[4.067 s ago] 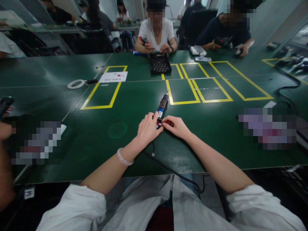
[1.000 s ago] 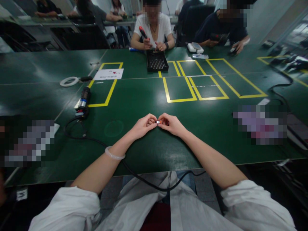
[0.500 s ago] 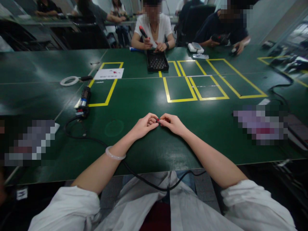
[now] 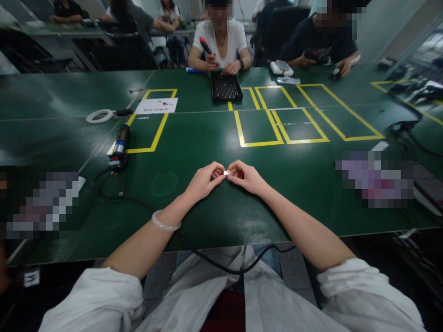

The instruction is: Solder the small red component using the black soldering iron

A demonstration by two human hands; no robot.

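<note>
My left hand (image 4: 204, 180) and my right hand (image 4: 247, 177) meet fingertip to fingertip over the green table (image 4: 221, 216). Together they pinch a tiny shiny part (image 4: 226, 173), too small to name. Both hands rest on the table surface with fingers curled. An electric screwdriver (image 4: 119, 145) lies to the left, apart from my hands, and its black cable (image 4: 138, 200) runs under my left forearm to the table's near edge.
Yellow tape rectangles (image 4: 273, 122) mark the table's middle. A black tray (image 4: 225, 87) sits in front of a person across the table who holds a red-tipped tool. A white ring (image 4: 98, 116) and a paper sheet (image 4: 156, 106) lie at the left. Blurred patches cover both sides.
Four seconds ago the screwdriver lay between my hands; it now lies at the left. Over the last second my hands have barely shifted, turning the small part between the fingertips.
</note>
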